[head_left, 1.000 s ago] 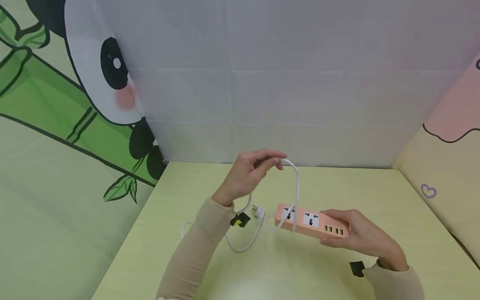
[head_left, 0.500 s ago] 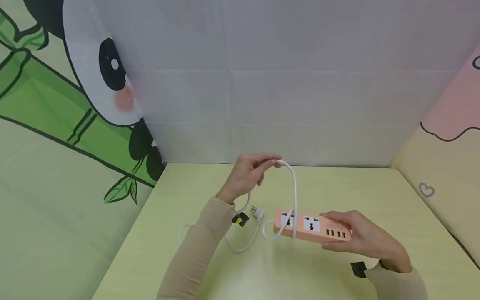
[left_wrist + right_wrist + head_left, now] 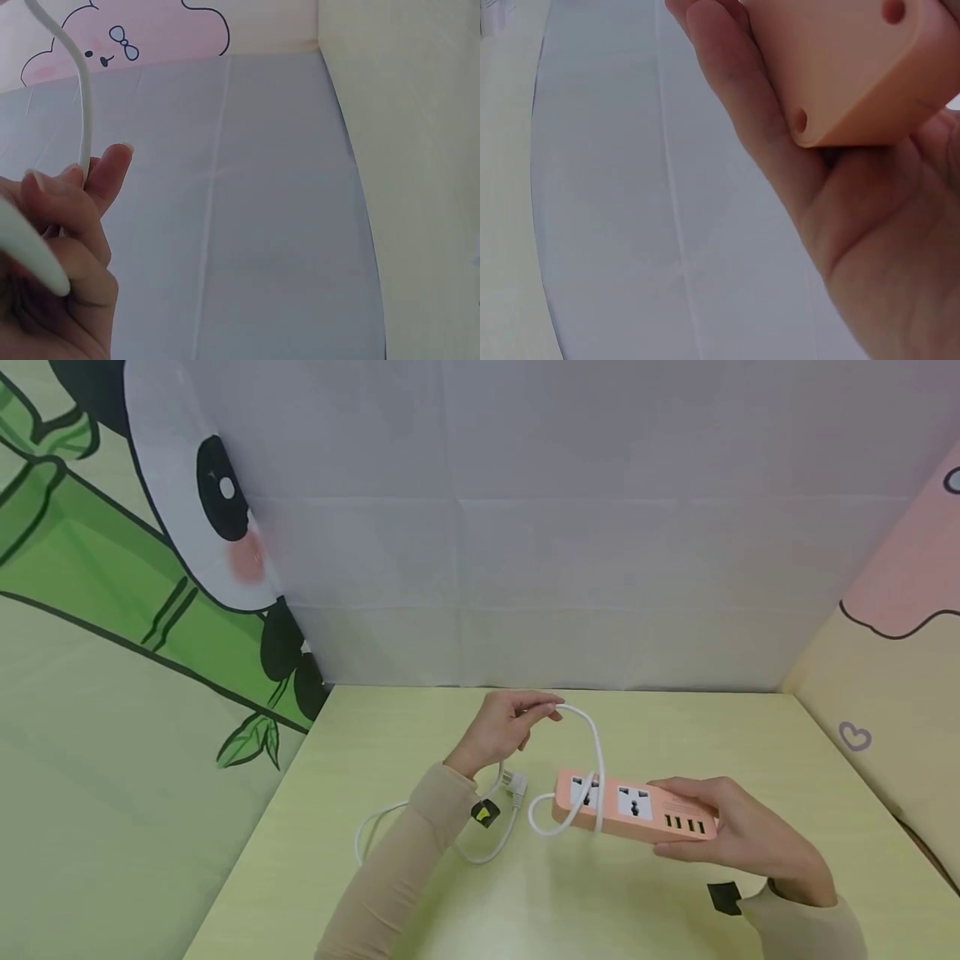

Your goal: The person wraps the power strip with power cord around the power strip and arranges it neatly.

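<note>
An orange power strip [image 3: 648,827] with white socket faces and several USB ports is held above the table by my right hand [image 3: 757,831], thumb and fingers around its right end. In the right wrist view the strip's underside [image 3: 832,67] shows two round holes. My left hand [image 3: 498,731] pinches the white power cord [image 3: 596,735] up and left of the strip. From the fingertips the cord arcs down and crosses over the strip's left end, with a loop beside it. The cord [image 3: 84,97] also passes through the left fingers in the left wrist view. The white plug [image 3: 516,783] lies beneath the left wrist.
The pale yellow table [image 3: 600,918] carries more of the cord, curving left under the left forearm. Black tape patches [image 3: 723,897] mark the tabletop, one with yellow on it [image 3: 485,812]. A grey wall sheet [image 3: 525,568] stands at the back, with printed panels on both sides.
My left hand has lowered a little with the pinched cord. The right hand and strip have shifted slightly to the right. The cord loop at the strip's left end shows rounder.
</note>
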